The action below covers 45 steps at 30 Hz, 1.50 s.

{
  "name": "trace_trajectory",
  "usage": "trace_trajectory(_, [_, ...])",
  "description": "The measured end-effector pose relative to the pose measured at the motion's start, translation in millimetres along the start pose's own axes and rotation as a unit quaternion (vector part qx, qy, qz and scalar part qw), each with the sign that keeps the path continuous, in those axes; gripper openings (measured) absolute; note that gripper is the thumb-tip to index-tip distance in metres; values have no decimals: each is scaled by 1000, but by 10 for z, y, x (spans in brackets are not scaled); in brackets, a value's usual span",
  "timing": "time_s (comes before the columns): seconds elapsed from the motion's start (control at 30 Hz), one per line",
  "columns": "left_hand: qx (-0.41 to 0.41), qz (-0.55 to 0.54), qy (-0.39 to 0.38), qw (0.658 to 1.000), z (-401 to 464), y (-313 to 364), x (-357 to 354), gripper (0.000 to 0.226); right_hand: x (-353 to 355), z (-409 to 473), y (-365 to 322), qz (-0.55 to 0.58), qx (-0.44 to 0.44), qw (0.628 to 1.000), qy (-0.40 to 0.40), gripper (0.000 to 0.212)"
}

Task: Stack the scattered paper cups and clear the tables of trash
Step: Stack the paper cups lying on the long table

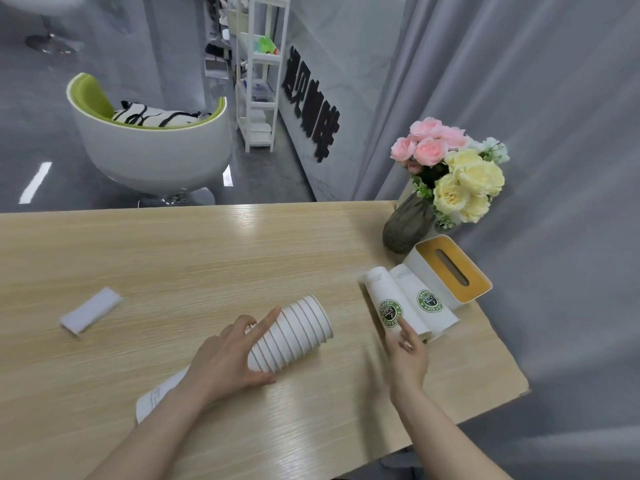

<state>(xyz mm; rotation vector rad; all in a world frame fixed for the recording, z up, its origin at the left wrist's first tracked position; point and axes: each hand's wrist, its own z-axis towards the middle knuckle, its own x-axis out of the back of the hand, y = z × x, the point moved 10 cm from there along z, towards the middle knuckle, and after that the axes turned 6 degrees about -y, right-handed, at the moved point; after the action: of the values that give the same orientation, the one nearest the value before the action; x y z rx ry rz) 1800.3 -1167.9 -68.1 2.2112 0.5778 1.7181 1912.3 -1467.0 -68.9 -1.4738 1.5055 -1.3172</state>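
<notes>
Crumpled white paper [90,313] lies far left on table [207,258]. Left hand [227,358] grips nested white cup stack [292,334], lying sideways, centre. Right hand [408,355] pinches green-logo cup [384,303] lying beside second logo cup [424,299], right.

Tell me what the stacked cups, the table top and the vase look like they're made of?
Stacked cups: thin matte white paper, judging by the rolled rims showing as fine rings. Table: pale wood grain with a soft sheen, likely laminate or veneer; solid wood can't be ruled out. Vase: smoky grey with glossy highlights, probably glass, though tinted plastic is possible.
</notes>
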Motion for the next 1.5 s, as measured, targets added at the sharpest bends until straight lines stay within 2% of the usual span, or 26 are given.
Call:
trace_trajectory(0.1, [6,1,3,1000,14,1,1,112,21,85,-25,-16,18,1000,10,30])
trace_trajectory(0.23, [15,-5,5,1000,16,8,14,112,56,152,19,-28,-5,998,57,26])
trace_trajectory(0.37, [10,-18,6,1000,19,45,40,110,209,97,90,-45,-43,990,128,27])
trace_trajectory(0.47, [9,-16,3,1000,13,64,42,111,276,118,124,-56,-62,986,142,29])
trace_trajectory(0.67, [3,-11,-2,1000,-18,109,69,111,211,260,213,31,-66,995,64,32])
trace_trajectory(0.8, [-2,-7,-3,1000,-20,122,109,113,298,289,146,66,-37,995,62,33])
trace_trajectory(1.1, [-19,3,-6,1000,-2,170,148,113,423,121,-402,75,73,994,-36,38])
trace_trajectory(1.5, [-36,5,1,999,-27,225,175,111,247,49,-921,98,133,972,-170,32])
